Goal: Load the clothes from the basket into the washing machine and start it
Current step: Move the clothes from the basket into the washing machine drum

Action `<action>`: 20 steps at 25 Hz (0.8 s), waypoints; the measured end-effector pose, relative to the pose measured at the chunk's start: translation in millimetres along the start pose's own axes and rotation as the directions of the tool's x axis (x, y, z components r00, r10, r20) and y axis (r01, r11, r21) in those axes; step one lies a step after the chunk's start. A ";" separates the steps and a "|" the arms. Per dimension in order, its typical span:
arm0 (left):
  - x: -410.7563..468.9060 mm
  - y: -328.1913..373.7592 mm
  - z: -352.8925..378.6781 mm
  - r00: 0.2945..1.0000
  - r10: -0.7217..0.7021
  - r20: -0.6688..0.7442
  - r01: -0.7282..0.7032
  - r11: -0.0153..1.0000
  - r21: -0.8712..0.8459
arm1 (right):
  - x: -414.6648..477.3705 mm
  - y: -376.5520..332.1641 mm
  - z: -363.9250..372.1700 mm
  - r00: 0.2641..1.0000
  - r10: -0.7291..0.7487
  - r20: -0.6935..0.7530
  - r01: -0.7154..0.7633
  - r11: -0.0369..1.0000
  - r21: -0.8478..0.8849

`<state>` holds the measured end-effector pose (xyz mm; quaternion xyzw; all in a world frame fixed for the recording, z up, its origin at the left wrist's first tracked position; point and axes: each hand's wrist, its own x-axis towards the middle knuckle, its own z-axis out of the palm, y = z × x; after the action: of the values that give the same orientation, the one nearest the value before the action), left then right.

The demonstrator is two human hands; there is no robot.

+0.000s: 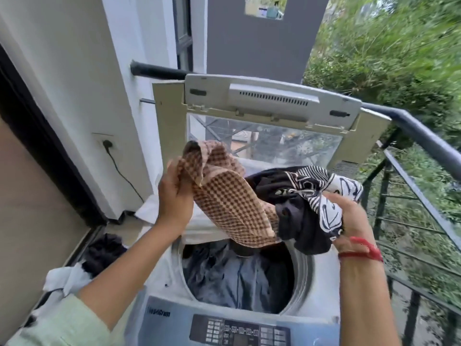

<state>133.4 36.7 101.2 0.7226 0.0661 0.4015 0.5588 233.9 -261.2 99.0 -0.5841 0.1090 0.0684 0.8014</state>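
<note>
1. A brown-and-cream checked cloth (224,203) is hanging over the open top of the washing machine (321,290), with its lower edge drooping just above the drum.
2. The left hand (174,193) is gripping the checked cloth at its upper end, fingers curled round the bunched fabric.
3. The right hand (354,218) is clutching a black garment (304,221) together with a black-and-white patterned cloth (324,196), both dangling over the right side of the drum and touching the checked cloth.
4. Dark blue clothes (237,278) are lying inside the drum.
5. The lid (272,101) is standing raised behind the hands, and the control panel (239,330) is sitting at the near edge of the machine.
6. A red thread (361,250) is circling the right wrist; a pale green sleeve (62,323) is covering the left upper arm.
7. A heap of dark and white laundry (99,253) is lying on the floor left of the machine.
8. A black plug (107,144) is sitting in a wall socket at left, and a dark railing (424,131) is running along the right.
</note>
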 end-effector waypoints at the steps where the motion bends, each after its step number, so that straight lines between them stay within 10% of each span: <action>1: 6.8 -2.9 -4.5 0.997 -0.031 -0.077 0.032 0.999 0.012 | 1.3 -1.4 -7.4 0.998 -0.005 -0.068 0.003 1.000 -0.026; 6: 11.8 -31.5 33.1 0.905 -0.350 0.243 0.232 0.882 0.410 | -3.3 -0.5 -19.7 0.996 -0.019 -0.088 0.012 0.996 -0.084; 8: -10.5 -60.8 56.3 0.755 -0.500 0.424 0.203 0.793 0.574 | -15.4 -9.6 -16.6 1.000 -0.025 -0.007 0.024 0.997 -0.079; 11: -40.3 -87.5 69.9 0.321 -0.654 0.685 -0.056 0.709 0.703 | -38.8 -39.1 -12.1 0.988 -0.044 0.148 0.061 0.992 -0.111; 13: -44.6 -75.2 67.7 0.365 -0.560 0.744 -0.003 0.798 0.602 | -49.8 -50.2 -3.6 0.983 -0.073 0.171 0.127 0.936 -0.330; 16: -46.3 -38.0 60.6 0.629 -0.448 0.635 0.570 0.821 0.014 | -61.2 -23.5 26.6 0.952 -0.230 0.200 0.300 0.590 -0.749; 20: -60.8 -13.0 55.9 0.413 -0.603 0.682 0.910 0.286 -0.298 | -93.5 77.4 84.2 0.792 -0.347 0.502 0.532 -0.011 -0.847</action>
<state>133.9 -33.8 56.3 0.4250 0.1436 -0.1074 0.8873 133.2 -155.7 76.2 -0.9490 -0.2088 -0.0923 0.2173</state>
